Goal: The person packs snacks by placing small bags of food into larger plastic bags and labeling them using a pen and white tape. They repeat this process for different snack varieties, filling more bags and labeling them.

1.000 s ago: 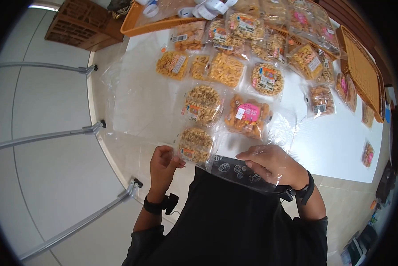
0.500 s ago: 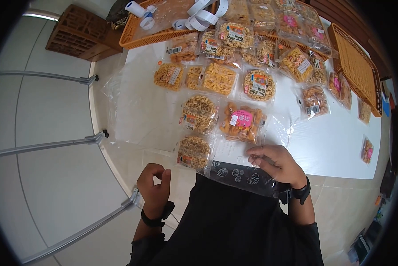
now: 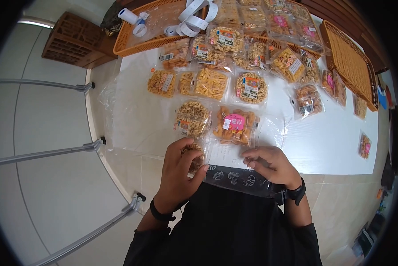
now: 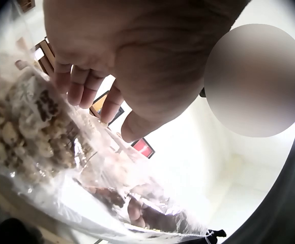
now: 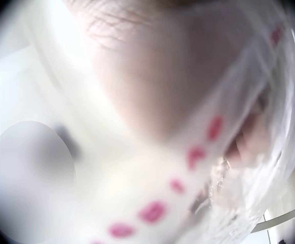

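My left hand point(image 3: 179, 170) reaches over the nearest pack of nut-like snack pieces point(image 3: 196, 165), with its fingers spread across the top and thumb apart at the pack's side. In the left wrist view its fingers hang beside the clear film of the snack pack point(image 4: 23, 134), which they partly hide in the head view. My right hand point(image 3: 272, 165) has bent fingers and pinches the film of a large clear plastic bag point(image 3: 230, 179) with white shell-like prints along its near edge. Red letters on film point(image 5: 152, 211) cross the right wrist view. A pink-labelled snack pack point(image 3: 235, 126) lies just beyond.
Several other snack packs point(image 3: 212, 84) lie across the white table point(image 3: 327, 150). At the back are a wicker tray point(image 3: 123, 44) with label rolls point(image 3: 192, 24) and another wicker tray point(image 3: 349, 62) to the right. White panels with metal rails point(image 3: 39, 155) stand on the left.
My left hand first drew back from the nearest nut pack, then came forward and to the right over it. The right hand stays at the bag. The head view has shifted slightly.
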### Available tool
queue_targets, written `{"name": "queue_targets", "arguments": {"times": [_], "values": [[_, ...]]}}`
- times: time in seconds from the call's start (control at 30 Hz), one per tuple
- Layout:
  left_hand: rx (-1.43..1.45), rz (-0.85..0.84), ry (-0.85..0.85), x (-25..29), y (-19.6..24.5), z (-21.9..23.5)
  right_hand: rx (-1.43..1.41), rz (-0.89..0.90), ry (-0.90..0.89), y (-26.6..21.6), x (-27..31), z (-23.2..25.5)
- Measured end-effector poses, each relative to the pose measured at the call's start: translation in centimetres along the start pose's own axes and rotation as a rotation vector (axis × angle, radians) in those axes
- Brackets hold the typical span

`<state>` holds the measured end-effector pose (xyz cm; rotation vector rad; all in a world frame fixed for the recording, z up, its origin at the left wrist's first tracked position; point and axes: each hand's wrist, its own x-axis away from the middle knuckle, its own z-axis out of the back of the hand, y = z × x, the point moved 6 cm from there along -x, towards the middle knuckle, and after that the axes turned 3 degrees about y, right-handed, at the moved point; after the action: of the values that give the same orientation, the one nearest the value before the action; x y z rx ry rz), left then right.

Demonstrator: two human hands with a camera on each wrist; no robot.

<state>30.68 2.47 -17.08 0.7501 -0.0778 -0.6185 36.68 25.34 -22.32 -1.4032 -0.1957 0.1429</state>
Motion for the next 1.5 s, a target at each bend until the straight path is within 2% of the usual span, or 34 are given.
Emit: {"name": "queue_targets", "arguments": {"times": [0.2,0.53,0.83,1.43,1.5], "values": [[-0.017,0.010,-0.027,-0.22,-0.38,-0.10,0.009,0.070,0.034,0.38,-0.04,0.00],[-0.035,-0.059,0.022,-0.31,-0.99,-0.29,0.036,0.027,0.012,0.28,0.08,0.16],[0.022,-0.027,0.061,-0.48,-0.97,-0.21,0.031,0.055,0.021,0.31,0.06,0.11],[-0.018,-0.079,0.034,-0.57,-0.92,-0.13,0.010,0.073,0.041,0.48,-0.01,0.04],[0.046,-0.014,0.021,-0.21,-1.11,-0.25,0.017,0.079,0.038,0.53,0.00,0.04]]}}
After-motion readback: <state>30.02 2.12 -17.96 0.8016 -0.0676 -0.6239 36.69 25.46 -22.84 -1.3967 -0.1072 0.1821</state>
